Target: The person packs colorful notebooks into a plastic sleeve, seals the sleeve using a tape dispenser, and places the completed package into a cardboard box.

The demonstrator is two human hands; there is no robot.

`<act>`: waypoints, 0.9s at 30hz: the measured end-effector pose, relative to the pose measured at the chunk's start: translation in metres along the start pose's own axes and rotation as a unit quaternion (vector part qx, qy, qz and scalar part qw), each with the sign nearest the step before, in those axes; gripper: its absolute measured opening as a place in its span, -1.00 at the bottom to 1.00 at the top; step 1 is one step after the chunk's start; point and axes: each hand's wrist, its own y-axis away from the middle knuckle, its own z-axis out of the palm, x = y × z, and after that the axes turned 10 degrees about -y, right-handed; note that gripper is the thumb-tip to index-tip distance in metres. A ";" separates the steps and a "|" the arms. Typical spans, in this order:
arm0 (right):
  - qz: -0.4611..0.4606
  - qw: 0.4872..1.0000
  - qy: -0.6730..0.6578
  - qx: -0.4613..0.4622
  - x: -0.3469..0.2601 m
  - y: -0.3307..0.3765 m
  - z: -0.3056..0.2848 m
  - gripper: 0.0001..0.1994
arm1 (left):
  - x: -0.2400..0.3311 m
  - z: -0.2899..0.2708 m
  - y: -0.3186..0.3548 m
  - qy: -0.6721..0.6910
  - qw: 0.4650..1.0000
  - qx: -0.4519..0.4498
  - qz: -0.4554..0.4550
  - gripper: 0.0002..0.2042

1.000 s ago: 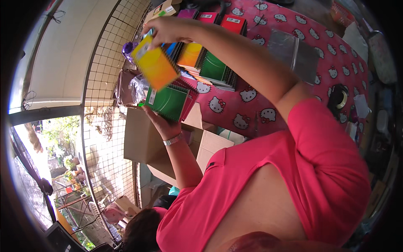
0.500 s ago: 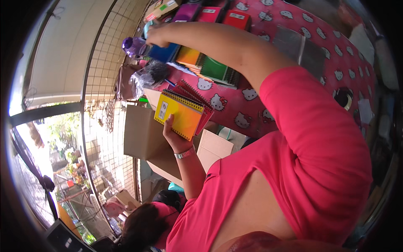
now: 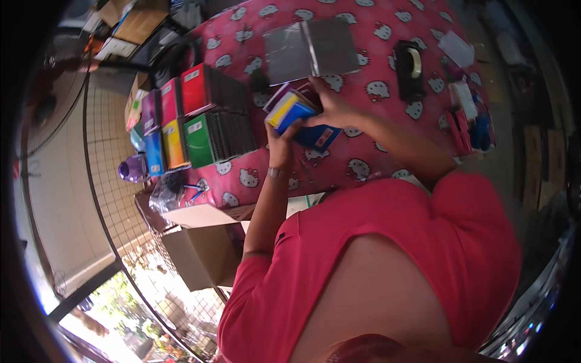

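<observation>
Both hands, left hand and right hand, gripped a notebook bundle; sorted notebook stacks stood beside, sorting apparently unfinished.

Both now drawn together over the pink patterned tablecloth: left hand down from the yellow notebook held by the cardboard box, right hand back from the upright notebook stacks, jointly clasping a small stack of notebooks, yellow and blue edges showing
</observation>
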 end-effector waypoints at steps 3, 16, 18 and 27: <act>-0.143 0.988 0.021 0.053 0.078 0.024 -0.031 0.07 | -0.049 0.040 -0.032 -0.073 0.989 -0.118 0.051 -0.38; -0.046 0.987 -0.079 0.135 0.155 0.066 -0.047 -0.22 | -0.140 0.074 -0.065 -0.221 0.947 -0.218 0.089 -0.25; -0.065 0.985 -0.069 0.143 0.161 0.070 -0.045 -0.29 | -0.134 0.072 -0.062 -0.235 0.944 -0.217 0.078 -0.24; 0.071 0.996 -0.037 0.039 0.161 0.065 -0.054 -0.10 | -0.134 0.074 -0.067 -0.281 0.932 -0.219 0.066 -0.23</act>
